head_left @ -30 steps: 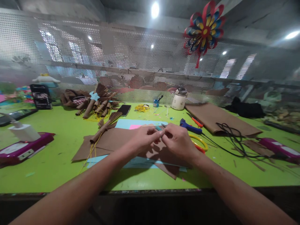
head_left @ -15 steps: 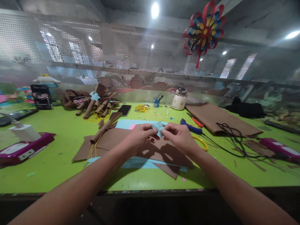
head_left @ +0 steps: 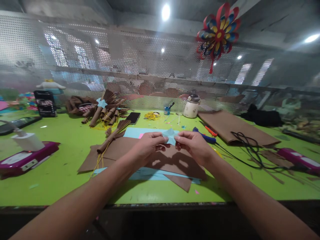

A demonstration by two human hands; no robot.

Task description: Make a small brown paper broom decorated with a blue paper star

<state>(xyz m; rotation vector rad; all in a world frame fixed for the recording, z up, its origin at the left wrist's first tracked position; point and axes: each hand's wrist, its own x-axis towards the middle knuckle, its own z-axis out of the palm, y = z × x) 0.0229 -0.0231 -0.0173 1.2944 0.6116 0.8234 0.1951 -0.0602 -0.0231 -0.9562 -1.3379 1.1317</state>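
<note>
A small light-blue paper star (head_left: 170,136) is held up between my two hands. My left hand (head_left: 151,145) pinches its left side between thumb and fingers. The star's right side is pinched by my right hand (head_left: 191,145). Below lie brown paper sheets (head_left: 120,150), with light-blue paper (head_left: 132,132) behind them and more blue strips (head_left: 150,174) along the near edge. A rolled brown paper bundle (head_left: 112,138) with yellow string rests on the left of the sheets.
Rolled brown paper pieces (head_left: 107,113) with a blue star are piled at back left. A blue glue gun (head_left: 206,137) and its black cable (head_left: 250,150) lie to the right, near folded brown paper (head_left: 235,128). A white bottle (head_left: 191,108) stands behind; a purple power strip (head_left: 30,160) is left.
The star now shows flatter and more spread out between my fingers. My right hand has shifted slightly to the right, covering more of the yellow scissor-like handle.
</note>
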